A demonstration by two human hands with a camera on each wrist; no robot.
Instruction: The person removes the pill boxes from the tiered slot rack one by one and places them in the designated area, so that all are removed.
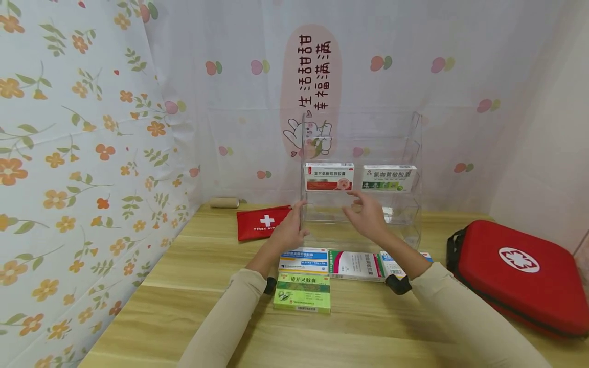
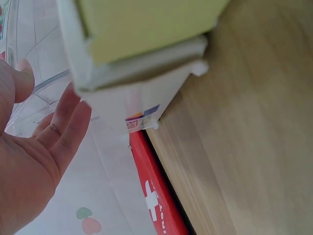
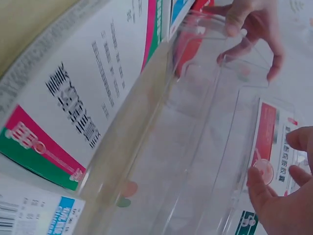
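Observation:
A clear acrylic tiered rack (image 1: 368, 125) stands on the table. My left hand (image 1: 291, 227) is at its left side, thumb and fingers spread apart about the side edge; the left wrist view shows no box between them. My right hand (image 1: 365, 214) is at the rack's front, just below a red-and-white medicine box (image 1: 329, 177) on a middle tier. In the right wrist view, fingers of the right hand (image 3: 288, 188) overlap that box's front, extended and apart. A green-and-white medicine box (image 1: 388, 179) sits to its right on the same tier.
Before the rack lie a blue-and-white box (image 1: 303, 261), a white, pink and green box (image 1: 356, 265), another blue-and-white box (image 1: 395, 260) partly behind my right forearm, and a green box (image 1: 302, 294). A red first-aid pouch (image 1: 253, 225) lies left; a red case (image 1: 520, 276) stands right.

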